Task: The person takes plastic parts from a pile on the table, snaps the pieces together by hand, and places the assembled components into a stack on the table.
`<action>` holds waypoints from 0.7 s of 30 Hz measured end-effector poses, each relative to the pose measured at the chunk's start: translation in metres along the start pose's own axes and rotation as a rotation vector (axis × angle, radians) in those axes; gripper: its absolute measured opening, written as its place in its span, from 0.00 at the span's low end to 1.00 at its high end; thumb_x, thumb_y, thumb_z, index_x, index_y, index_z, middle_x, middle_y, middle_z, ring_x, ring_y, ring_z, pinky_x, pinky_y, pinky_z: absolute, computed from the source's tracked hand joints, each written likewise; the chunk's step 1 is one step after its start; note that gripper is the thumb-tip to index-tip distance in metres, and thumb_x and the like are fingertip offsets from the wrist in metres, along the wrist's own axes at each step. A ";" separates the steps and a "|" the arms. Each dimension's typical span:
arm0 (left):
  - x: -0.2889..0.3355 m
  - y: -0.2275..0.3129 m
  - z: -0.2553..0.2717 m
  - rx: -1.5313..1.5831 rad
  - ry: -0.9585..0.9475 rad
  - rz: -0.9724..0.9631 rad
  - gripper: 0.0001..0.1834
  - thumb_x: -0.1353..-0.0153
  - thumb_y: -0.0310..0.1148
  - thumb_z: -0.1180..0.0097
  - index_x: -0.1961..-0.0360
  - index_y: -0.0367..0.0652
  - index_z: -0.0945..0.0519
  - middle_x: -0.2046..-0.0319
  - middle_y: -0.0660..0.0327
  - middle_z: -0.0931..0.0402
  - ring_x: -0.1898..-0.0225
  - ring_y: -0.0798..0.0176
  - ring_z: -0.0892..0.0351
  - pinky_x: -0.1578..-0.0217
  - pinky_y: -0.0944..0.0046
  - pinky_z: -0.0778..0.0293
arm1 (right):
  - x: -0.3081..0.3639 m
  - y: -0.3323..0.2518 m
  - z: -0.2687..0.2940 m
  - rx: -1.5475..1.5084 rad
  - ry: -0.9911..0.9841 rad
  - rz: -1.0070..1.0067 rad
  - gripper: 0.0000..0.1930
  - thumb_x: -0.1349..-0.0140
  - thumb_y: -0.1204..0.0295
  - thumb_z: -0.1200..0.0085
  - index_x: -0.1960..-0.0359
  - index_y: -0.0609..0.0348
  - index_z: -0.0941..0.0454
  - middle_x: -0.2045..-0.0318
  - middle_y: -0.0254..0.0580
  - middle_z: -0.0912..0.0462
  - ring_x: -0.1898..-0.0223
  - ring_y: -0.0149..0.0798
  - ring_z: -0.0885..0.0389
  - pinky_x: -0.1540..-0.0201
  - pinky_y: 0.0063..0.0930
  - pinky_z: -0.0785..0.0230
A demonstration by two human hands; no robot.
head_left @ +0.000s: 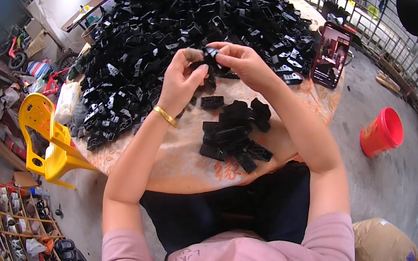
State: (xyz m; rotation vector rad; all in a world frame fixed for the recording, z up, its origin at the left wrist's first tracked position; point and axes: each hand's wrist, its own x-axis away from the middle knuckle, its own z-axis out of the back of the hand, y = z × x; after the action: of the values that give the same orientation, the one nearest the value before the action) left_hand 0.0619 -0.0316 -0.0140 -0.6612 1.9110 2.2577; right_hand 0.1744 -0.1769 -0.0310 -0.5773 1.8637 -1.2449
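Both hands meet over the table, at the near edge of a large heap of black plastic parts (195, 12). Between my fingers is a small black plastic part (210, 53). My left hand (184, 74) is closed in a pinch on it, with a tan wrap round one finger and a gold bangle at the wrist. My right hand (242, 63) pinches the same part from the other side. Nearer to me lies a smaller pile of black plastic parts (231, 131) on the patterned tablecloth (175, 166). The held part's exact shape is partly hidden by fingers.
A phone (332, 56) stands upright at the table's right side. On the floor to the right is a red bucket (383, 132). A yellow chair (55, 143) stands at the left, with a shoe rack (27, 224) below it. A brown sack (384, 256) sits at lower right.
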 end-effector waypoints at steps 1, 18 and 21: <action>-0.002 -0.001 0.002 -0.049 0.003 -0.067 0.10 0.45 0.23 0.49 0.61 0.37 0.31 0.63 0.62 0.27 0.72 0.74 0.30 0.70 0.74 0.30 | 0.000 0.000 0.000 -0.048 -0.004 -0.015 0.09 0.44 0.69 0.44 0.69 0.64 0.22 0.54 0.38 0.27 0.60 0.23 0.29 0.54 0.17 0.39; -0.001 0.018 0.014 0.222 -0.245 0.326 0.10 0.41 0.33 0.47 0.61 0.38 0.28 0.73 0.67 0.28 0.79 0.79 0.33 0.79 0.79 0.37 | 0.004 -0.008 -0.006 -0.193 -0.276 -0.039 0.09 0.39 0.67 0.49 0.73 0.59 0.25 0.44 0.42 0.34 0.56 0.26 0.30 0.50 0.25 0.38; -0.002 0.016 0.010 0.352 -0.208 0.342 0.11 0.41 0.32 0.46 0.59 0.39 0.28 0.71 0.66 0.27 0.79 0.78 0.33 0.80 0.79 0.37 | 0.004 -0.004 -0.006 -0.232 -0.286 -0.072 0.14 0.41 0.63 0.48 0.59 0.61 0.25 0.43 0.41 0.35 0.52 0.27 0.32 0.46 0.27 0.41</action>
State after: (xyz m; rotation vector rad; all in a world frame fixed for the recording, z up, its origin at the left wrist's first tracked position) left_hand 0.0549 -0.0246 0.0027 -0.0539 2.3667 1.9722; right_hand 0.1669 -0.1779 -0.0272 -0.9054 1.7656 -0.9387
